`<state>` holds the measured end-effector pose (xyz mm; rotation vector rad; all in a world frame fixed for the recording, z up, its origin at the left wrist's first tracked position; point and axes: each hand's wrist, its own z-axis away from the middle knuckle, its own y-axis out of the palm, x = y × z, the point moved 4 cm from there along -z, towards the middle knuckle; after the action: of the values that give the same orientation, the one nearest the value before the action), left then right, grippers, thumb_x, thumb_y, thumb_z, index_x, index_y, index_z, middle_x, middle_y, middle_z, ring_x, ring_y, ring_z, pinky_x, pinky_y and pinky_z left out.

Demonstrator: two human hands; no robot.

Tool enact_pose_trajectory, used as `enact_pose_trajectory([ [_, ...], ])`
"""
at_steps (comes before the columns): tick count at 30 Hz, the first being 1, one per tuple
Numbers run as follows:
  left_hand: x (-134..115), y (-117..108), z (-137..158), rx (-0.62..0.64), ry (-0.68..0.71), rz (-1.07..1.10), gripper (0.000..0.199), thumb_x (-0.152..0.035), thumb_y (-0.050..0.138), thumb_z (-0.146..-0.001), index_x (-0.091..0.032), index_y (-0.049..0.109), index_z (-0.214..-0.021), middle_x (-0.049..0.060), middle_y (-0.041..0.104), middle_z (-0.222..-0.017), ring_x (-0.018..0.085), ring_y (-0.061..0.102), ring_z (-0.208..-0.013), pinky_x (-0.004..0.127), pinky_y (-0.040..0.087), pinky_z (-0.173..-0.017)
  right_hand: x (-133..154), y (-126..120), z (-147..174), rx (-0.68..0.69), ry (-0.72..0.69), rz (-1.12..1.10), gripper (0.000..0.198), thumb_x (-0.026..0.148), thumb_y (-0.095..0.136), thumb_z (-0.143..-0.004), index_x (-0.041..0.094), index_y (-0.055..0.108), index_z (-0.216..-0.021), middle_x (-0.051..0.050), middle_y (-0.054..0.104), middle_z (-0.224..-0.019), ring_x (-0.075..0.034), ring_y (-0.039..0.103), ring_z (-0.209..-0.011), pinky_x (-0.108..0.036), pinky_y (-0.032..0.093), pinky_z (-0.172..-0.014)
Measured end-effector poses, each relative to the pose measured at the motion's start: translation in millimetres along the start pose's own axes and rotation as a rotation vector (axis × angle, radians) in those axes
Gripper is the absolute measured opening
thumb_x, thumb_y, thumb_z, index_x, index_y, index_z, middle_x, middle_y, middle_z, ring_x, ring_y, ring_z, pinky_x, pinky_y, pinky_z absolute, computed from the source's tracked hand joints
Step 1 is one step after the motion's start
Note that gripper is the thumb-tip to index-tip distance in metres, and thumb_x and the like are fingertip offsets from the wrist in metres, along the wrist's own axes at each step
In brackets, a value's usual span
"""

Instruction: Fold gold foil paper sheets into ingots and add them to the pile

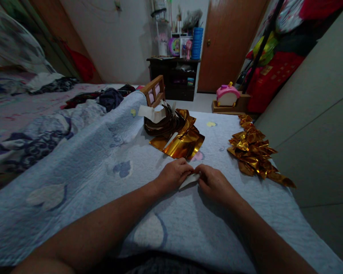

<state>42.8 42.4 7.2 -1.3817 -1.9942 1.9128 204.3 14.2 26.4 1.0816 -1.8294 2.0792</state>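
Observation:
My left hand (175,173) and my right hand (213,179) meet low over the bed, fingers closed on one sheet of paper (189,180) whose pale side faces me. The left fingers grip its upper left part, the right fingers its right end; much of the sheet is hidden by them. Just beyond my hands lies a loose stack of gold foil paper (185,142), with some pale backs showing. Off to the right sits a pile of folded gold foil pieces (253,150), overlapping in a long heap.
A blue quilt (103,198) with heart patterns covers the bed. Crumpled clothes and bedding (82,110) lie on the left. At the far edge stand a wooden bed rail (157,89) and a pink toy case (228,95). A pale cabinet side (317,125) borders the right.

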Motion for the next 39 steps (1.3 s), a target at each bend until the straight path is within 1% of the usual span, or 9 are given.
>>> enact_pose_trajectory([
  [3,1,1,0,0.004,-0.004,0.002,0.021,-0.02,0.056,-0.099,-0.018,0.075,-0.106,0.005,0.062,-0.092,0.018,0.062,-0.085,0.028,0.049,-0.076,5,3,2,-0.014,-0.063,0.123,0.032,0.005,0.053,-0.077,0.016,0.061,-0.106,-0.009,0.063,-0.1,-0.023,0.058,-0.094,-0.032,0.043,-0.084],
  [8,1,1,-1,-0.003,0.003,-0.006,0.02,-0.019,0.056,-0.098,-0.017,0.075,-0.103,0.005,0.062,-0.093,0.018,0.062,-0.086,0.028,0.049,-0.076,9,5,3,0.0,-0.041,0.279,0.032,0.006,0.055,-0.079,0.018,0.064,-0.107,-0.009,0.059,-0.099,-0.024,0.056,-0.091,-0.035,0.045,-0.082],
  [13,0,1,-1,-0.007,0.001,-0.012,0.019,-0.02,0.058,-0.098,-0.018,0.075,-0.107,0.005,0.062,-0.093,0.018,0.062,-0.085,0.028,0.049,-0.076,10,1,0,-0.088,-0.093,0.324,0.03,0.003,0.058,-0.082,0.016,0.068,-0.107,-0.012,0.061,-0.109,-0.026,0.053,-0.1,-0.037,0.046,-0.087],
  [16,0,1,0,-0.007,0.004,-0.015,0.02,-0.022,0.057,-0.099,-0.018,0.076,-0.104,0.006,0.062,-0.093,0.019,0.062,-0.086,0.028,0.049,-0.076,11,5,-2,-0.064,-0.161,0.332,0.027,0.003,0.056,-0.089,0.016,0.07,-0.108,-0.01,0.066,-0.104,-0.025,0.054,-0.098,-0.037,0.045,-0.088],
  [18,-1,0,0,0.0,0.013,-0.016,0.022,-0.023,0.055,-0.1,-0.017,0.076,-0.102,0.006,0.063,-0.093,0.019,0.062,-0.085,0.029,0.05,-0.077,12,8,-3,-0.025,-0.194,0.356,0.02,0.007,0.057,-0.093,0.016,0.072,-0.103,-0.009,0.068,-0.097,-0.025,0.055,-0.094,-0.037,0.045,-0.086],
  [23,0,-4,2,0.052,0.055,0.028,0.023,-0.024,0.053,-0.101,-0.018,0.075,-0.106,0.006,0.063,-0.092,0.018,0.061,-0.086,0.028,0.05,-0.077,14,10,-4,0.032,-0.226,0.429,0.013,0.011,0.061,-0.094,0.016,0.074,-0.093,-0.009,0.07,-0.094,-0.024,0.056,-0.089,-0.037,0.045,-0.082],
  [27,2,-7,4,0.101,0.087,0.102,0.024,-0.022,0.051,-0.102,-0.017,0.072,-0.112,0.007,0.064,-0.099,0.018,0.061,-0.093,0.029,0.051,-0.082,18,9,0,0.036,-0.249,0.401,0.011,0.014,0.063,-0.094,0.017,0.073,-0.091,-0.008,0.071,-0.095,-0.023,0.057,-0.09,-0.037,0.044,-0.083],
  [32,5,-7,5,0.096,0.11,0.067,0.021,-0.021,0.053,-0.1,-0.017,0.072,-0.111,0.007,0.063,-0.098,0.02,0.059,-0.093,0.032,0.05,-0.084,25,14,4,0.014,-0.321,0.34,0.009,0.017,0.063,-0.094,0.017,0.072,-0.094,-0.01,0.07,-0.108,-0.024,0.057,-0.096,-0.039,0.043,-0.086],
  [39,6,-9,6,0.12,0.107,0.081,0.02,-0.017,0.054,-0.097,-0.016,0.071,-0.107,0.007,0.062,-0.099,0.02,0.057,-0.095,0.032,0.049,-0.086,31,23,3,-0.001,-0.371,0.246,0.012,0.011,0.059,-0.09,0.014,0.07,-0.093,-0.012,0.069,-0.108,-0.024,0.056,-0.094,-0.038,0.045,-0.085],
])
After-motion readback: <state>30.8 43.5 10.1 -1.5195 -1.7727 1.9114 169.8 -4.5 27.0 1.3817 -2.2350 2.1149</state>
